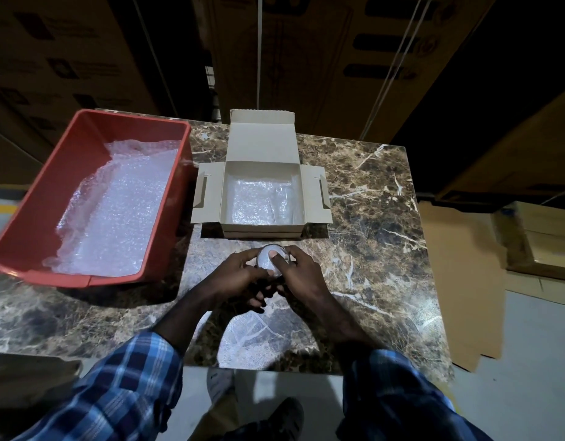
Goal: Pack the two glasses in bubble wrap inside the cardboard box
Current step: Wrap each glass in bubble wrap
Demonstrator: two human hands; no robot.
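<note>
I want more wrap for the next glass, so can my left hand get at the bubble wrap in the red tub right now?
Probably not yet: the left hand and right hand both grip the wrapped glass. Otherwise the path looks free; the red tub is open-topped, bubble wrap exposed.

What you can't really make out in this one

The glass is mostly buried under both hands: the left hand and right hand cover its sides and base, so only a pale rounded bit shows, and whether it has wrap on it is hard to say. The cardboard box holds bubble wrap, but whether a glass sits under it can't be told. Printing on the big cartons at the top of the frame is too dark and blurred to read. The plaid sleeves are cut off by the bottom edge, and the flat cardboard runs off the right.
</note>
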